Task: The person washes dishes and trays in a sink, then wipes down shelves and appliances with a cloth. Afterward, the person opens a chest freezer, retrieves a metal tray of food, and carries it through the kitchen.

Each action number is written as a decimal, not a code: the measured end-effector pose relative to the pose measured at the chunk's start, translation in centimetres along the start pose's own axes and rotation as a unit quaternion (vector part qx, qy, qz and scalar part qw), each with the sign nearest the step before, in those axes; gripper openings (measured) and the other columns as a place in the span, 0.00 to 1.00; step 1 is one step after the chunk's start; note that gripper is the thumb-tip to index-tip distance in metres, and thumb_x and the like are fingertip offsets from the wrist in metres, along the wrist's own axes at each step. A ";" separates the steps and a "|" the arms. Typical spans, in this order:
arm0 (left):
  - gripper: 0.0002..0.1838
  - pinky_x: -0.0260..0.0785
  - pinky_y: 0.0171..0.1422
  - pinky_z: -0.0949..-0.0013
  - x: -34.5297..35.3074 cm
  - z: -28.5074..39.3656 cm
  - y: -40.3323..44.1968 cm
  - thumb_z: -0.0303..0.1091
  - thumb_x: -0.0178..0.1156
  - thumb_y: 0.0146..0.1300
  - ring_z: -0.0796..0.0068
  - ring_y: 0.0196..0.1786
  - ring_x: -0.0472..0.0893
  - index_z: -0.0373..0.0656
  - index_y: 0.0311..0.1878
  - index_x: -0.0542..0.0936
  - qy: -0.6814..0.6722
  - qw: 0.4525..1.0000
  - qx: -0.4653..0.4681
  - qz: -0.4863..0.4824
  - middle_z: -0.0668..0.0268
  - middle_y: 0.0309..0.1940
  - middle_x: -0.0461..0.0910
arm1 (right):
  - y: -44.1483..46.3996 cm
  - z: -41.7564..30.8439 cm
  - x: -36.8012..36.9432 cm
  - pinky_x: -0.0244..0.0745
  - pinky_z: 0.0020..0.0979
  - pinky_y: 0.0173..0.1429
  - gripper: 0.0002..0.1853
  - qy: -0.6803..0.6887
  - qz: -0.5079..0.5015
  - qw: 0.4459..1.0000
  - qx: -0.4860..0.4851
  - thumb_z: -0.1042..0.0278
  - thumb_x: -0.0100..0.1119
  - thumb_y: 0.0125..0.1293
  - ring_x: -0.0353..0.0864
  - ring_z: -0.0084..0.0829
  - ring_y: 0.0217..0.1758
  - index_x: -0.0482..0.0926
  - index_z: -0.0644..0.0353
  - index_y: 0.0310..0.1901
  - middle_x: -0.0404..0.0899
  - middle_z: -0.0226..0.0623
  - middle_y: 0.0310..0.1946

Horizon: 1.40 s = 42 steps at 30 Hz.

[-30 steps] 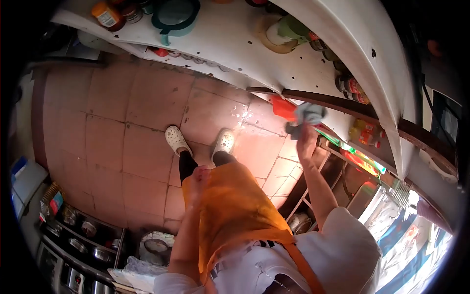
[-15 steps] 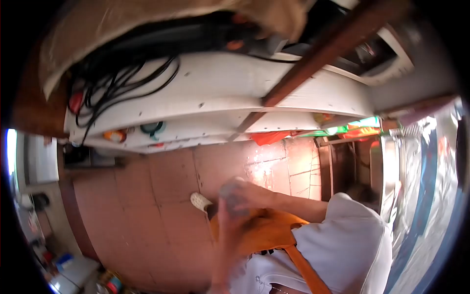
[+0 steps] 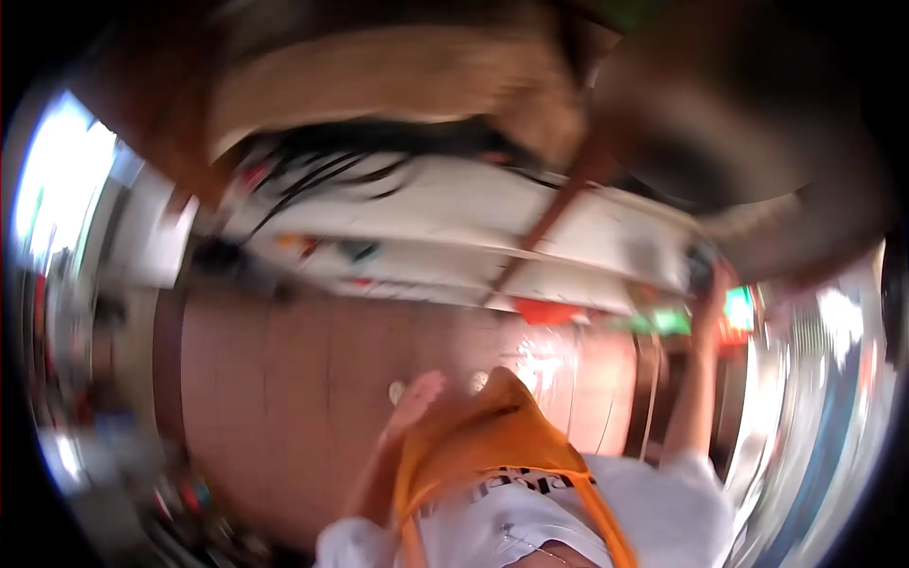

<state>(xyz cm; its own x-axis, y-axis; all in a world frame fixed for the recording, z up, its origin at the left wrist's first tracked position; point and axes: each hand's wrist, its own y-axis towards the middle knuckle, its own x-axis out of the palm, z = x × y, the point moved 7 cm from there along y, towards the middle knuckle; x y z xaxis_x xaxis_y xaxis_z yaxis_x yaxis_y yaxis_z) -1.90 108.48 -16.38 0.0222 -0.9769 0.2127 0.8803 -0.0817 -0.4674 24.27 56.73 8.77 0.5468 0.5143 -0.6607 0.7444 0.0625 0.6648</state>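
Note:
My right hand (image 3: 717,281) is raised at the right, at the end of the white shelf (image 3: 454,213), with its fingers closed round a dark grey cloth (image 3: 701,267). Motion smears the cloth, so its folds do not show. Low in front of the orange apron (image 3: 492,431) is my left hand (image 3: 423,393), away from the shelf and the cloth. Its fingers are too blurred to make out.
Black cables (image 3: 331,180) lie on the upper shelf. A red item (image 3: 547,311) hangs below the lower shelf, above the tiled floor (image 3: 284,388). A brown post (image 3: 568,204) crosses the shelves. Shiny sheeting (image 3: 828,426) stands at the right.
My hands, together over the apron half a second ago, are now apart. My right hand has moved up and right to the shelf with the cloth. The view has tilted up.

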 end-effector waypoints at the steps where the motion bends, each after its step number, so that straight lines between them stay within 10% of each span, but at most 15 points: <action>1: 0.21 0.67 0.59 0.66 -4.6 -6.9 0.3 0.38 0.47 0.72 0.72 0.56 0.73 0.38 0.63 0.67 -0.101 0.989 -0.079 0.069 0.62 0.56 0.73 | 2.1 0.5 -0.3 0.70 0.42 0.61 0.30 -0.005 0.024 1.000 0.000 0.84 0.60 0.49 0.71 0.46 0.59 0.71 0.62 0.58 0.72 0.49 0.56; 4: 0.23 0.70 0.51 0.65 -11.5 -13.6 -10.7 0.46 0.54 0.67 0.68 0.47 0.76 0.39 0.57 0.71 -0.039 0.950 -0.044 0.307 0.58 0.46 0.78 | 4.0 3.7 1.9 0.72 0.39 0.56 0.24 -0.223 -0.020 0.972 -0.076 0.72 0.58 0.58 0.77 0.45 0.51 0.72 0.60 0.58 0.77 0.48 0.50; 7: 0.19 0.71 0.41 0.58 -18.4 -29.3 -21.9 0.46 0.57 0.61 0.64 0.36 0.79 0.39 0.45 0.80 0.109 0.824 -0.291 0.474 0.54 0.36 0.81 | 1.8 8.6 5.0 0.74 0.44 0.47 0.28 -0.263 -0.043 0.960 -0.083 0.60 0.62 0.57 0.79 0.49 0.45 0.71 0.65 0.58 0.78 0.52 0.47; 9: 0.13 0.68 0.31 0.59 -18.1 -32.6 -29.7 0.41 0.57 0.61 0.68 0.27 0.75 0.40 0.38 0.79 0.137 0.800 -0.348 0.469 0.60 0.29 0.78 | -2.4 7.5 8.5 0.75 0.41 0.36 0.23 -0.047 0.075 0.994 -0.062 0.65 0.60 0.57 0.80 0.45 0.36 0.74 0.68 0.52 0.81 0.51 0.41; 14: 0.14 0.71 0.28 0.59 -9.3 -35.4 -38.6 0.39 0.55 0.60 0.69 0.32 0.82 0.38 0.41 0.82 -0.212 0.778 -0.377 0.455 0.57 0.35 0.83 | -6.1 -19.5 25.4 0.75 0.40 0.35 0.20 0.111 -0.227 0.967 -0.024 0.66 0.59 0.57 0.79 0.43 0.34 0.74 0.67 0.50 0.80 0.50 0.38; 17: 0.13 0.74 0.31 0.61 -9.4 -36.1 -37.5 0.35 0.57 0.61 0.69 0.31 0.80 0.43 0.48 0.80 -0.108 0.905 -0.240 0.335 0.66 0.36 0.80 | -6.9 -36.1 32.6 0.74 0.39 0.34 0.19 0.186 -0.312 0.927 -0.092 0.66 0.59 0.58 0.79 0.42 0.33 0.75 0.67 0.49 0.80 0.49 0.37; 28: 0.20 0.72 0.44 0.60 -55.2 -29.7 -32.5 0.50 0.54 0.66 0.70 0.42 0.79 0.44 0.51 0.78 -0.077 0.772 -0.069 0.627 0.64 0.43 0.81 | -15.7 -92.4 55.6 0.73 0.38 0.32 0.15 0.322 -0.479 0.728 -0.369 0.68 0.57 0.58 0.76 0.38 0.30 0.76 0.66 0.45 0.78 0.47 0.31; 30: 0.22 0.72 0.47 0.60 -62.0 -32.2 -36.1 0.52 0.53 0.67 0.70 0.44 0.79 0.45 0.52 0.77 -0.393 0.633 0.229 0.626 0.64 0.44 0.81 | -20.0 -100.2 58.1 0.72 0.37 0.31 0.14 0.327 -0.527 0.672 -0.405 0.68 0.56 0.58 0.76 0.37 0.29 0.76 0.65 0.45 0.78 0.46 0.30; 33: 0.26 0.69 0.54 0.62 -68.5 -18.3 -43.2 0.48 0.61 0.60 0.64 0.53 0.76 0.41 0.56 0.73 -0.071 0.701 0.048 0.708 0.56 0.51 0.77 | -26.7 -108.8 63.0 0.72 0.37 0.30 0.13 0.296 -0.611 0.577 -0.455 0.69 0.56 0.59 0.75 0.36 0.28 0.76 0.65 0.44 0.78 0.45 0.29; 38: 0.20 0.71 0.50 0.61 -73.7 -18.4 -48.2 0.42 0.62 0.59 0.64 0.48 0.77 0.40 0.50 0.75 -0.109 0.618 0.022 0.778 0.57 0.44 0.79 | -32.3 -117.4 72.7 0.71 0.36 0.29 0.11 0.179 -0.703 0.451 -0.520 0.69 0.55 0.59 0.74 0.35 0.27 0.76 0.65 0.42 0.77 0.44 0.27; 40: 0.15 0.71 0.41 0.60 -71.5 -25.2 -47.6 0.37 0.57 0.61 0.64 0.41 0.79 0.37 0.46 0.78 -0.182 0.459 0.016 0.870 0.53 0.38 0.80 | -32.5 -121.1 76.9 0.71 0.35 0.29 0.10 0.129 -0.720 0.429 -0.531 0.70 0.54 0.59 0.74 0.34 0.26 0.76 0.64 0.41 0.77 0.44 0.26; 42: 0.15 0.72 0.40 0.57 -64.4 -23.0 -49.4 0.42 0.56 0.60 0.61 0.38 0.80 0.40 0.41 0.78 -0.215 0.451 -0.219 0.838 0.53 0.34 0.81 | -32.0 -125.4 81.5 0.71 0.35 0.28 0.10 0.096 -0.721 0.428 -0.536 0.70 0.54 0.59 0.74 0.33 0.25 0.77 0.64 0.41 0.77 0.43 0.25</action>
<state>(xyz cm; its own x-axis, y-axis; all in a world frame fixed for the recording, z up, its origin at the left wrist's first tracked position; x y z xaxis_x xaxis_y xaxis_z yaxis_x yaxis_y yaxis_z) -57.73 170.89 -26.77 0.6561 0.3818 -0.6510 -0.7192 0.5776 -0.3860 -3.05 203.90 -22.59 -0.3034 -0.6663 -0.6812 -0.4063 0.7371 -0.5400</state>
